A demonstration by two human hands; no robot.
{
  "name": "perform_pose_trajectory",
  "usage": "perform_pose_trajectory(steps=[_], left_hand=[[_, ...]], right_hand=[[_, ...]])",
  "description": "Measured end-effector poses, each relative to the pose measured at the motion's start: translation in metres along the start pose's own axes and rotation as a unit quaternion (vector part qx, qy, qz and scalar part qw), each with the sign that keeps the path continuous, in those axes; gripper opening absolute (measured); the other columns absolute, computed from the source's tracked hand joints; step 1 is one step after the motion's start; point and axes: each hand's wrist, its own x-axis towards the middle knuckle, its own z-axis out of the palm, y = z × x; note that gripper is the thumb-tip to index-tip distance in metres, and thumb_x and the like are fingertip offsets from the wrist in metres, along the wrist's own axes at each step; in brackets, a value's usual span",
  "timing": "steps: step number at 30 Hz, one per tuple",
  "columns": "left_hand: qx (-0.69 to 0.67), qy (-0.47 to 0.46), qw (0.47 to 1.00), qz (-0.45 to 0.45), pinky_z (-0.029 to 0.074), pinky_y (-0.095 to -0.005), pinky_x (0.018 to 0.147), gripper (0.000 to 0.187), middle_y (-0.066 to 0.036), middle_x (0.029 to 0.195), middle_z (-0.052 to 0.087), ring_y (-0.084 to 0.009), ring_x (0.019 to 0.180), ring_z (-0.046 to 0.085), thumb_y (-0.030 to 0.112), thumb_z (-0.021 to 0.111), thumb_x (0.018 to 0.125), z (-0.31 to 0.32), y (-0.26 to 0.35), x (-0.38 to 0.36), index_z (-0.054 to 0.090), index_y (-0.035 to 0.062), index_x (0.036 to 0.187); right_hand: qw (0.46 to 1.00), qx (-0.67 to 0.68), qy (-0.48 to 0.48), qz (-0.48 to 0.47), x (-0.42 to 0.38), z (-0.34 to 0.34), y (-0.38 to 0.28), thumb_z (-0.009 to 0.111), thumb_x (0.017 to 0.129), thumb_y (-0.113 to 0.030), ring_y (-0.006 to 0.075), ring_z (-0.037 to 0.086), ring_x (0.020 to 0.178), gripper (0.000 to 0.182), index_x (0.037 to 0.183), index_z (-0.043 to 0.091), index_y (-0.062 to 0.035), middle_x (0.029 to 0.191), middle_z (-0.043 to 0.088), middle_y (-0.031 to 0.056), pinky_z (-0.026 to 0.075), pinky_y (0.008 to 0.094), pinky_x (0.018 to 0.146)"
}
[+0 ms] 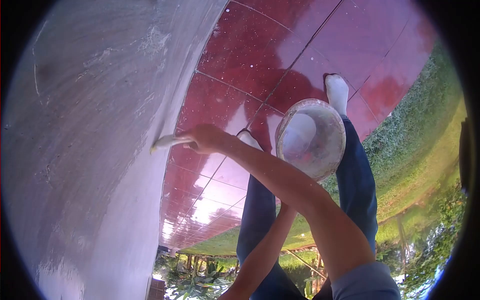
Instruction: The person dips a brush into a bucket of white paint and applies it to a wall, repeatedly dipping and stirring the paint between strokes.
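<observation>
My right hand [205, 138] is closed around the handle of a paintbrush [169, 142]. The brush points left, with its bristle end at the grey-white wall [100, 150]. A round, paint-stained translucent bucket [336, 150] hangs in front of my legs, with a white patch visible inside. My left forearm runs up from the bottom, passes behind my right arm and leads toward the underside of the bucket. The left hand and its fingers are hidden there.
My socked feet, one of them a white sock [337, 92], stand on glossy red tiles [235, 60]. Grass [400, 145] borders the tiles on the right. Plants [200, 282] and poles appear along the bottom. The wall fills the left side.
</observation>
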Motion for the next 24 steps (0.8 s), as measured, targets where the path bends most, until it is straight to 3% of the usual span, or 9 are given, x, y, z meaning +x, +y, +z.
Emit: perform_pose_trajectory(steps=[1, 2, 8, 11, 14, 16, 17, 19, 24], left_hand=[[-0.217, -0.005, 0.973, -0.077, 0.048, -0.0298, 0.072, 0.016, -0.005, 0.083, 0.066, -0.0149, 0.074, 0.061, 0.013, 0.066, 0.090, -0.003, -0.002, 0.000, 0.065, 0.0002, 0.100], [0.074, -0.011, 0.995, 0.068, 0.045, -0.0261, 0.066, 0.012, -0.003, 0.085, 0.063, -0.0106, 0.072, 0.057, 0.005, 0.066, 0.087, 0.007, 0.007, -0.013, 0.063, -0.0003, 0.097], [0.222, 0.051, 0.966, 0.124, 0.043, -0.0254, 0.064, 0.018, -0.002, 0.084, 0.062, -0.0089, 0.073, 0.056, 0.000, 0.064, 0.080, -0.004, 0.009, -0.015, 0.062, -0.0023, 0.097], [0.228, 0.050, 0.966, 0.114, 0.043, -0.0262, 0.065, 0.019, -0.002, 0.084, 0.062, -0.0090, 0.074, 0.056, 0.001, 0.064, 0.080, -0.013, 0.007, -0.015, 0.063, -0.0020, 0.099], [0.137, 0.026, 0.985, 0.097, 0.045, -0.0271, 0.068, 0.022, -0.003, 0.086, 0.063, -0.0098, 0.076, 0.057, 0.004, 0.064, 0.082, -0.028, 0.001, -0.016, 0.063, -0.0014, 0.103], [-0.076, 0.104, 0.989, -0.074, 0.047, -0.0326, 0.084, 0.035, -0.008, 0.097, 0.065, -0.0179, 0.088, 0.062, 0.007, 0.061, 0.081, -0.032, 0.014, -0.035, 0.061, 0.0005, 0.115], [-0.076, 0.104, 0.989, -0.073, 0.047, -0.0326, 0.084, 0.035, -0.008, 0.097, 0.065, -0.0179, 0.088, 0.062, 0.007, 0.061, 0.081, -0.027, 0.013, -0.035, 0.061, 0.0005, 0.115], [0.308, 0.096, 0.942, 0.098, 0.045, -0.0310, 0.075, 0.031, -0.005, 0.088, 0.064, -0.0130, 0.080, 0.058, 0.009, 0.066, 0.082, -0.017, 0.011, -0.023, 0.064, -0.0024, 0.111], [0.275, 0.080, 0.955, 0.081, 0.045, -0.0313, 0.076, 0.037, -0.008, 0.097, 0.065, -0.0154, 0.086, 0.059, 0.008, 0.065, 0.076, -0.021, 0.012, -0.019, 0.062, -0.0040, 0.111]], right_hand=[[0.997, -0.005, 0.057, -0.051, 0.019, -0.033, 0.019, 0.070, 0.089, -0.024, 0.0267, 0.070, 0.100, 0.046, 0.134, 0.060, -0.0246, 0.116, 0.070, 0.0116, 0.053, 0.0415, 0.093], [0.995, -0.030, 0.081, -0.045, 0.016, -0.089, 0.014, 0.071, 0.088, -0.023, 0.0276, 0.070, 0.099, 0.046, 0.133, 0.061, -0.0221, 0.113, 0.071, 0.0134, 0.053, 0.0419, 0.092], [0.924, -0.025, 0.366, -0.107, -0.021, -0.243, 0.040, 0.066, 0.095, -0.023, 0.0082, 0.053, 0.068, 0.045, 0.138, 0.057, -0.0135, 0.085, 0.067, 0.0058, 0.047, 0.0279, 0.063], [0.826, 0.097, 0.541, -0.125, -0.006, -0.222, 0.039, 0.053, 0.103, -0.020, 0.0110, 0.054, 0.099, 0.044, 0.141, 0.049, 0.0001, 0.115, 0.064, 0.0016, 0.045, 0.0246, 0.088], [0.812, 0.180, 0.553, -0.058, 0.039, -0.136, 0.033, 0.060, 0.099, -0.019, 0.0085, 0.052, 0.072, 0.044, 0.139, 0.052, -0.0039, 0.086, 0.065, 0.0064, 0.047, 0.0273, 0.064], [0.771, 0.181, 0.598, -0.121, 0.066, -0.031, -0.004, 0.050, 0.103, -0.016, 0.0195, 0.060, 0.088, 0.043, 0.139, 0.044, 0.0070, 0.098, 0.064, 0.0189, 0.047, 0.0322, 0.078], [0.753, 0.091, 0.640, -0.121, 0.068, 0.020, -0.014, 0.052, 0.099, -0.008, 0.0335, 0.066, 0.074, 0.050, 0.146, 0.037, 0.0025, 0.077, 0.062, 0.0250, 0.050, 0.0387, 0.069], [0.865, 0.264, 0.425, 0.038, 0.031, 0.104, -0.047, 0.053, 0.099, -0.010, 0.0350, 0.066, 0.062, 0.055, 0.150, 0.032, -0.0020, 0.075, 0.062, 0.0252, 0.049, 0.0416, 0.060], [0.990, 0.116, 0.051, -0.056, -0.023, 0.174, -0.023, 0.056, 0.096, -0.011, 0.0283, 0.070, 0.070, 0.054, 0.147, 0.042, -0.0152, 0.089, 0.071, 0.0168, 0.054, 0.0379, 0.065]])
